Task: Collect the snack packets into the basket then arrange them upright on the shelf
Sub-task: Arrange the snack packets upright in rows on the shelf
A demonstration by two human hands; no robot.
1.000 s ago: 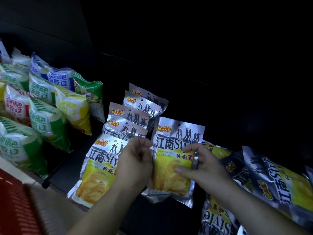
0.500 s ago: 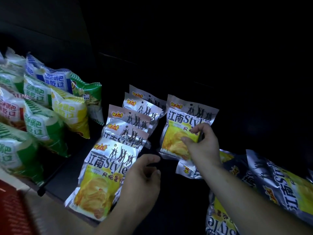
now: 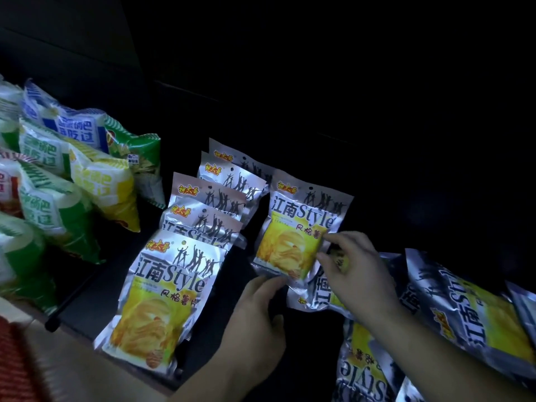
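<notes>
In the head view we see a crinkled silver foil chip packet (image 3: 298, 224), flat and rectangular with a yellow front, standing upright on the dark shelf (image 3: 95, 288). The right hand (image 3: 356, 274) has its grip pinched on the packet's lower right edge. The left hand (image 3: 255, 320), grip loosely apart, touches the bottom seam. We read "江南Style".

The snack packet (image 3: 301, 227) is no longer held by both hands near the front. It is now stood up farther back and is pinched at its lower right side by the right hand (image 3: 356, 274) alone. The left hand (image 3: 255, 323), taken off a moment ago, is brought up again, and the packet's bottom edge, just left of the pinch, is touched by its fingertips (image 3: 271, 282).
</notes>
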